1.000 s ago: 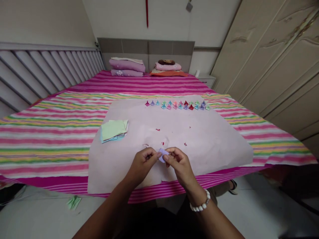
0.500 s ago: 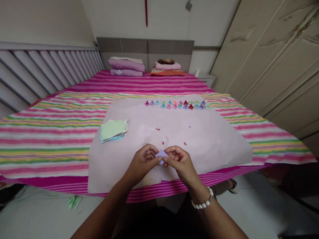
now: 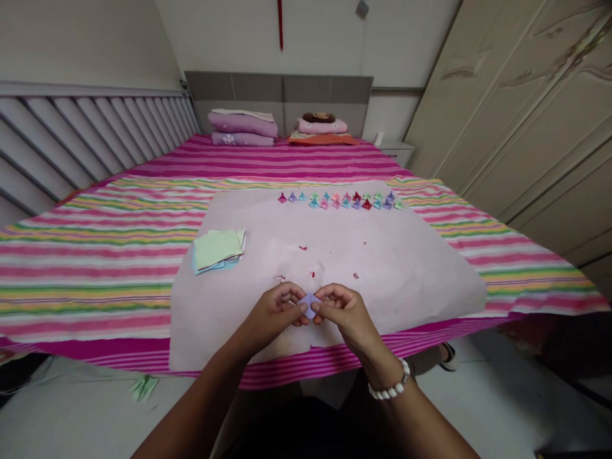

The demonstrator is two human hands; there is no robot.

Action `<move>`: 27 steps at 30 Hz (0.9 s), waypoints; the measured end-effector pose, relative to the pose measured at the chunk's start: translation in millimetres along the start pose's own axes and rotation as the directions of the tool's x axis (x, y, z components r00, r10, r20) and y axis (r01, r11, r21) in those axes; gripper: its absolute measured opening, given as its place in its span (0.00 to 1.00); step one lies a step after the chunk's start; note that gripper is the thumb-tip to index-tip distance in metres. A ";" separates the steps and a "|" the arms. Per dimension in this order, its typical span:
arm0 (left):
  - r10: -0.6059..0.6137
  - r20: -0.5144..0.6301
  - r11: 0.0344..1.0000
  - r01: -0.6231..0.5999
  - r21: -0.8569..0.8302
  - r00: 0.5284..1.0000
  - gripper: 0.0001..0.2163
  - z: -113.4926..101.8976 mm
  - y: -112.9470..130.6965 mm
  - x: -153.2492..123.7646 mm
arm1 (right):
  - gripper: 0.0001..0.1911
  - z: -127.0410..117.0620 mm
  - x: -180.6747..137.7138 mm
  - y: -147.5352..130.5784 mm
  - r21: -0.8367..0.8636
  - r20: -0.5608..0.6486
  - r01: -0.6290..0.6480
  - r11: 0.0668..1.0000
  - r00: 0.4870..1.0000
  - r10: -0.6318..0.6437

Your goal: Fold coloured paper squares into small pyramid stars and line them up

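Both hands [image 3: 280,307] [image 3: 342,309] pinching, v. close tog., fingers [image 3: 287,291] bent, thumbs [image 3: 329,311] inward

A home bedroom, with headboard [image 3: 329,90], folded bedding [image 3: 246,124] and wardrobe [image 3: 521,121].

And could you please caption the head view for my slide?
Left hand and right hand pinch folded lilac paper, origami pieces beyond.

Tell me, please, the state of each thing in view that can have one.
Purple paper: folded, held up.
Left hand: closed on the purple paper.
Right hand: closed on the purple paper.
Paper sheets: stacked unevenly.
Small paper shapes: folded, set in two rows.
Large sheet: spread out.
Red scraps: scattered.
Lavender bedding: folded, stacked.
Green paper: creased.
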State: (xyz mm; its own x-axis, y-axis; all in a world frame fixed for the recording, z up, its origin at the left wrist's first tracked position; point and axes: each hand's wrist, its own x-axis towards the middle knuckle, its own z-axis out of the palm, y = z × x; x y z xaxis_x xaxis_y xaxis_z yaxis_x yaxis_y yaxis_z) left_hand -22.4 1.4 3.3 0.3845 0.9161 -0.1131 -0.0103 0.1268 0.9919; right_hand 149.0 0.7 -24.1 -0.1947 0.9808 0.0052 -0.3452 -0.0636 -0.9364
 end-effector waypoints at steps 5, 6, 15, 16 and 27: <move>0.028 -0.105 0.998 -0.033 -0.046 0.994 0.10 4.8 -1.8 1.3 | 0.12 2.0 -0.5 -0.4 0.024 0.036 -0.013 1.000 0.999 0.012; 0.033 -0.115 0.998 -0.040 -0.053 0.993 0.10 6.1 -3.0 1.7 | 0.12 2.2 -0.9 -0.9 0.027 0.041 -0.020 0.999 0.999 0.019; 0.100 -0.184 0.982 -0.127 -0.142 0.978 0.07 13.1 -14.2 3.2 | 0.06 5.1 -1.3 -3.2 0.059 -0.015 0.012 0.998 1.000 -0.011; 0.102 -0.203 0.979 -0.134 -0.151 0.974 0.06 13.9 -14.5 3.1 | 0.05 6.2 -1.4 -3.7 0.071 -0.017 0.016 0.997 1.000 -0.014; 0.085 -0.172 0.963 -0.126 -0.239 0.981 0.02 13.5 -15.4 0.0 | 0.04 4.7 -1.6 -4.2 0.092 -0.033 0.082 0.992 0.996 -0.079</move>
State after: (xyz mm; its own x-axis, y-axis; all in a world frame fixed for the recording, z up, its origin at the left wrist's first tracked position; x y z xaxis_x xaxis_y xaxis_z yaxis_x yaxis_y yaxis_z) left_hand -9.8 -5.6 -11.3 0.2181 0.9752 -0.0362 -0.2788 0.0979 0.9553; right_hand 146.4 -1.4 -18.6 -0.1362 0.9884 0.0675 -0.4431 0.0002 -0.8965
